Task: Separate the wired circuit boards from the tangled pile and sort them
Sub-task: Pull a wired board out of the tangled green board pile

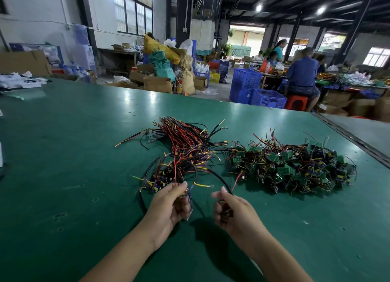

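A tangled pile (293,167) of small green circuit boards with red, black and yellow wires lies on the green table (73,155) at the right. Left of it lies a laid-out bunch (185,146) of boards whose long wires fan away from me. My left hand (168,205) grips the near end of that bunch, fingers curled round a small board and its wires. My right hand (230,210) holds another wired board in its curled fingers; its black and red wires rise toward the tangled pile.
The table's right edge (346,133) runs diagonally past the pile. Papers and bags (19,81) lie at the far left of the table. Beyond the far edge stand blue crates (257,91), cardboard boxes and seated people at another table.
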The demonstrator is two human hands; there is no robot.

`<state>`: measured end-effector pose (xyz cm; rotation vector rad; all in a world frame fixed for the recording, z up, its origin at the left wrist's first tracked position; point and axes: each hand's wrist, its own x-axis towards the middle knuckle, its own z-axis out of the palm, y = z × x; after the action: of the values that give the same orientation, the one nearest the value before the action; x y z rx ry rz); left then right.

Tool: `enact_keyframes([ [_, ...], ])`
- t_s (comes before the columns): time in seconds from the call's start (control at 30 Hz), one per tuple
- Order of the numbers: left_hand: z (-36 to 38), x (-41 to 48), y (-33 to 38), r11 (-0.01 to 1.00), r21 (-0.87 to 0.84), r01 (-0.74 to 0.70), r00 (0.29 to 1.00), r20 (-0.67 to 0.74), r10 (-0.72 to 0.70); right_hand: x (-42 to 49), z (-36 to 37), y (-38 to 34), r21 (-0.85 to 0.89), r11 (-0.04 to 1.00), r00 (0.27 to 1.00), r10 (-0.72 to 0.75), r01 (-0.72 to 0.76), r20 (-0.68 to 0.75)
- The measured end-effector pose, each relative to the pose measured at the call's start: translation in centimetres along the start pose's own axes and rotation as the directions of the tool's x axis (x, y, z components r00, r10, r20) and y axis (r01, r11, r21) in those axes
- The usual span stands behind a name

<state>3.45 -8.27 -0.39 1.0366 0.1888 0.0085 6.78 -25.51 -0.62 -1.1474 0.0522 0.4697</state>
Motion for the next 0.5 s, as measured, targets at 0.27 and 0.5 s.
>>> enact_keyframes([
  [0.27,0.0,0.0,-0.4,0.985,0.144,-0.093,0.996,0.006,0.093,-0.3,0.1,0.2,-0.11,0.987,0.992,-0.121,0.115,-0.047],
  [0.5,-0.3,-0.3,-1.2,0.784,0.555,-0.279,0.959,0.124,0.254,-0.9,0.9,0.4,-0.226,0.962,0.985,-0.166,0.154,-0.038],
])
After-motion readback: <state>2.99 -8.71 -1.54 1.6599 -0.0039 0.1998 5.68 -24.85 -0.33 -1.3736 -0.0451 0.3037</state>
